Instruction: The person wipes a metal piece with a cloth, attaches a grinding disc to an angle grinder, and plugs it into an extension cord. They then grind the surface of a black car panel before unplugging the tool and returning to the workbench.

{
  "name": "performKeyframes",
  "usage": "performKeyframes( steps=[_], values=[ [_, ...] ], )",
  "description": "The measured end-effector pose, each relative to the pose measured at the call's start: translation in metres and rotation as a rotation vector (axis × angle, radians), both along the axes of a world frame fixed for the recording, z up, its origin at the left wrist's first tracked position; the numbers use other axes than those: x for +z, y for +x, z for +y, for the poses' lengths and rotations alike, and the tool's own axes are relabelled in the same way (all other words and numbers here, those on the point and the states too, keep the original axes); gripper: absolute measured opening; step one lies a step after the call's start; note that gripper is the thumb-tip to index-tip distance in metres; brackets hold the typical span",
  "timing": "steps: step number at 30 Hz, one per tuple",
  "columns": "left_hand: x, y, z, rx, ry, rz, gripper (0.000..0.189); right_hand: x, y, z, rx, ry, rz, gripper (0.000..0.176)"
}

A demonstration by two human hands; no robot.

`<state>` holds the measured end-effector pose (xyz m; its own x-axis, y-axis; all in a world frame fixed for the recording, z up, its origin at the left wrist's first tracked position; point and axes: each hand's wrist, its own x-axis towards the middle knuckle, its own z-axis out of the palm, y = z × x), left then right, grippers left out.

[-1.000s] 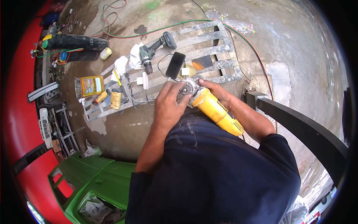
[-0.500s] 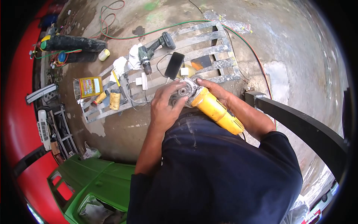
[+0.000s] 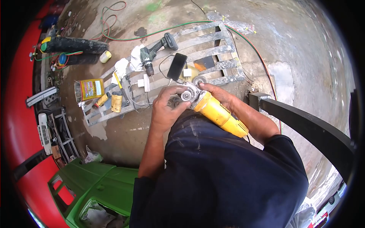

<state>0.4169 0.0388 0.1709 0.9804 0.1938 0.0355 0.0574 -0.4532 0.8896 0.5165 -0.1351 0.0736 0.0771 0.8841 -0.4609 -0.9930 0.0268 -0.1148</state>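
A yellow angle grinder (image 3: 218, 114) lies slantwise against the dark shirt, its grey metal head up and to the left. My left hand (image 3: 166, 108) has thumb and fingers closed around the round spindle part (image 3: 186, 95) on that head. Beside the head, my right hand (image 3: 218, 95) has its thumb near a small round metal disc (image 3: 199, 80) and its fingers behind the grinder body. A black phone (image 3: 177, 66) and a white plug (image 3: 187, 72) lie just beyond the hands on the slatted metal table (image 3: 230, 48).
On the table are a green drill (image 3: 149, 57), white cloths (image 3: 137, 57), a yellow tin (image 3: 91, 88) and a power strip (image 3: 146, 83). Gas cylinders (image 3: 78, 45) lie at the left. A black metal beam (image 3: 304, 119) crosses the right side; a green panel (image 3: 87, 178) sits lower left.
The small disc by my right thumb now shows more fully above the grinder head. My left fingers have shifted slightly on the spindle part, and the grinder has tilted a little.
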Motion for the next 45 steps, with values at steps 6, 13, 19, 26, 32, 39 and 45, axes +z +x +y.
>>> performKeyframes(
  steps=[6, 13, 19, 26, 32, 39, 45],
  values=[
    [0.012, 0.001, -0.008, 0.007, 0.441, -0.039, 0.031, 0.001, 0.0, -0.002, 0.008, -0.046, -0.044, 0.04],
    [0.026, 0.002, -0.017, -0.056, 0.654, 0.005, 0.036, 0.004, 0.001, 0.001, 0.012, -0.06, -0.089, 0.039],
    [0.021, 0.001, -0.01, -0.048, 0.591, -0.049, 0.036, 0.0, 0.002, 0.005, -0.003, -0.042, -0.038, 0.039],
    [0.015, 0.003, -0.004, -0.041, 0.658, 0.047, 0.033, 0.007, 0.006, 0.008, 0.067, -0.093, -0.065, 0.039],
    [0.017, 0.008, -0.009, -0.092, 0.698, 0.036, 0.033, 0.001, 0.005, 0.006, 0.071, -0.117, -0.083, 0.04],
    [0.009, 0.003, -0.011, -0.024, 0.652, 0.147, 0.032, 0.002, 0.002, 0.006, 0.083, -0.162, -0.087, 0.04],
    [0.014, 0.002, -0.008, -0.059, 0.612, 0.083, 0.028, 0.0, 0.001, 0.005, 0.095, -0.173, -0.113, 0.038]
  ],
)
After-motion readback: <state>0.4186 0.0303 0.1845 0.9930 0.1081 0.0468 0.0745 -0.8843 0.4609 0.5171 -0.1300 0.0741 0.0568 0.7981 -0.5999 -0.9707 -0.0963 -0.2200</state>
